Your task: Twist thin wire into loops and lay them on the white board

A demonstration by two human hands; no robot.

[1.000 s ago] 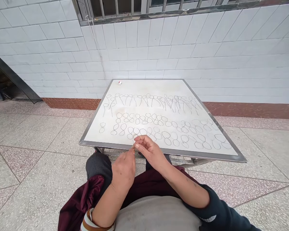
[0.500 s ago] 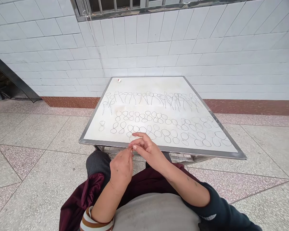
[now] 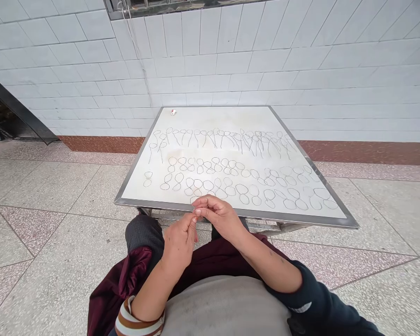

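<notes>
My left hand (image 3: pixel 178 240) is closed in a pinch at the front edge of the table, its fingertips meeting those of my right hand (image 3: pixel 223 221). Thumb and fingers of my right hand are pressed together too. Whatever lies between the fingertips is too small or hidden to make out. Just beyond the hands, rows of thin dark wire-like figure-eight loops (image 3: pixel 242 194) lie flat on the white tabletop (image 3: pixel 216 116). Farther back is a row of similar single loops with straight tails (image 3: pixel 204 139), several overlapping toward the right.
A small white and red object (image 3: pixel 174 112) sits at the table's far left corner. The grey metal rim (image 3: pixel 154 204) borders the tabletop. Behind it stands a white tiled wall (image 3: pixel 199 70) with a hanging cord (image 3: pixel 136 46). My knee (image 3: pixel 144 235) is under the near edge.
My right hand's raised fingers have curled down toward the thumb, at the left fingertips. Both hands stay together at the table edge. The view has tilted slightly downward.
</notes>
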